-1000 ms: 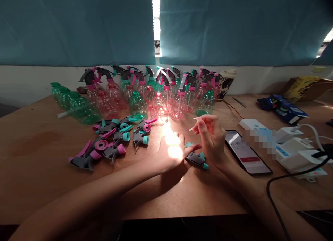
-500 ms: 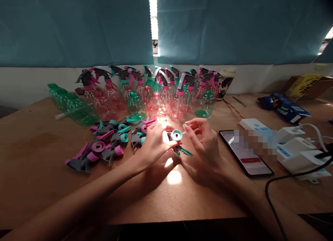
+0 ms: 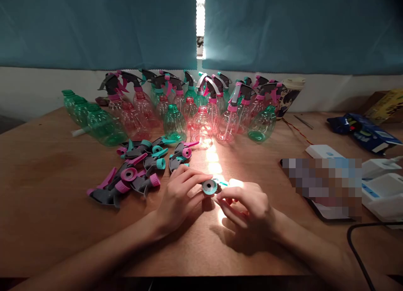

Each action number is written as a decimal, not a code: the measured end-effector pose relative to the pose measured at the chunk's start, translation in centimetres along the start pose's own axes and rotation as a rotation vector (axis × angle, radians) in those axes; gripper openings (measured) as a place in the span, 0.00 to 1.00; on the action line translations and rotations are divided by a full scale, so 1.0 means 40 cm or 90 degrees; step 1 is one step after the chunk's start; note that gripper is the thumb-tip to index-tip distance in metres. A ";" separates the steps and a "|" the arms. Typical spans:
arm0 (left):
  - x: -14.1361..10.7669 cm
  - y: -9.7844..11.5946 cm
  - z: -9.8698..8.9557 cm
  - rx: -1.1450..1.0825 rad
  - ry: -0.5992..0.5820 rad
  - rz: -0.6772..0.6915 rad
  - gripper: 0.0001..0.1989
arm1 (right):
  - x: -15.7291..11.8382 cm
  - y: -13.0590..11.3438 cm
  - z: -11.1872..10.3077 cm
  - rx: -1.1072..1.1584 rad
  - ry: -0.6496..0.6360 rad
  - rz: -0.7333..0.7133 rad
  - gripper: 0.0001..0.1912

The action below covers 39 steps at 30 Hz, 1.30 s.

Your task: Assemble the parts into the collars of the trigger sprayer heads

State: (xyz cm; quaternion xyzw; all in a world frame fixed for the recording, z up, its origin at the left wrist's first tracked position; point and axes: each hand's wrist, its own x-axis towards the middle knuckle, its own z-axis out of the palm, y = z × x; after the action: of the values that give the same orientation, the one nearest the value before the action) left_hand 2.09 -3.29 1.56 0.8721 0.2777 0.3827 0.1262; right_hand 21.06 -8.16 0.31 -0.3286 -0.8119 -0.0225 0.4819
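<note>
A spray trigger head with a teal collar (image 3: 209,186) is gripped by my left hand (image 3: 181,194), its round opening facing me. Beside it, my right hand (image 3: 247,203) has thumb and forefinger pinched together just right of the collar. Whatever sits between those fingertips is too small to make out. A teal lever (image 3: 222,183) pokes out behind the collar. Left of my hands lies a pile of loose grey spray heads with pink collars (image 3: 129,174) and teal collars (image 3: 160,163).
Pink and green bottles (image 3: 201,123) stand in rows at the back, many topped with spray heads. Green bottles (image 3: 105,125) lean at the left. On the right are a partly blurred phone (image 3: 330,213), a power strip (image 3: 321,150), a black cable (image 3: 355,240), a paper cup (image 3: 291,94) and a blue packet (image 3: 371,133).
Both hands have come lower and nearer to me with the spray head. Its collar has tilted, and my right fingertips are now closer to it. The camera view has shifted slightly.
</note>
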 end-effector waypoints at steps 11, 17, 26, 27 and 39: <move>-0.019 0.003 0.020 -0.087 -0.016 -0.050 0.13 | -0.012 0.001 0.006 -0.058 -0.025 0.050 0.13; -0.024 0.004 0.015 -0.027 0.007 -0.018 0.11 | -0.024 -0.015 0.007 -0.087 -0.038 0.077 0.16; -0.040 -0.009 0.018 0.046 0.010 0.047 0.12 | -0.022 -0.017 0.028 0.005 -0.059 0.109 0.13; -0.038 -0.011 0.019 0.041 0.006 0.042 0.12 | -0.020 -0.014 0.028 0.026 -0.065 0.124 0.12; -0.024 -0.014 0.013 -0.022 -0.077 -0.023 0.12 | -0.011 0.006 0.019 0.007 -0.098 0.153 0.07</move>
State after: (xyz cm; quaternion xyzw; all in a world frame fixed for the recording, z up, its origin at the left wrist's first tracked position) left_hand 1.72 -3.39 0.37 0.8861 0.2785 0.3320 0.1644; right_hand 20.78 -7.93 -0.52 -0.4217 -0.8014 0.0655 0.4190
